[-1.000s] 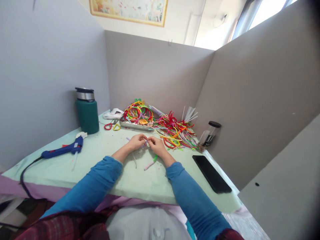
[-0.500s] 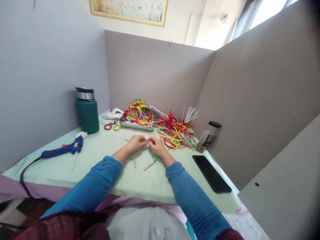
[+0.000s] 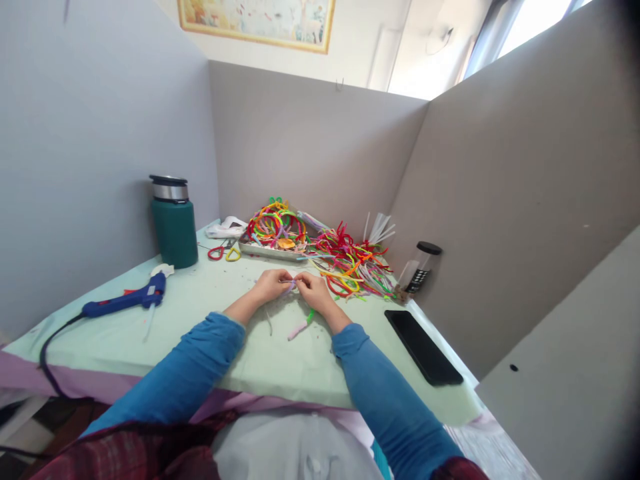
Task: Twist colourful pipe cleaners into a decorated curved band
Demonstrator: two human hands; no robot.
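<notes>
two hands (image 3: 273, 285) close together, both pinched on a small purple piece (image 3: 292, 285), held between them

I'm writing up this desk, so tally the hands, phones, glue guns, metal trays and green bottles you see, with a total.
Left hand and right hand: 2
Phone: 1
Glue gun: 1
Metal tray: 1
Green bottle: 1
Total: 6

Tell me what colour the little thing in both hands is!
The little thing is light purple, in the head view.
</notes>
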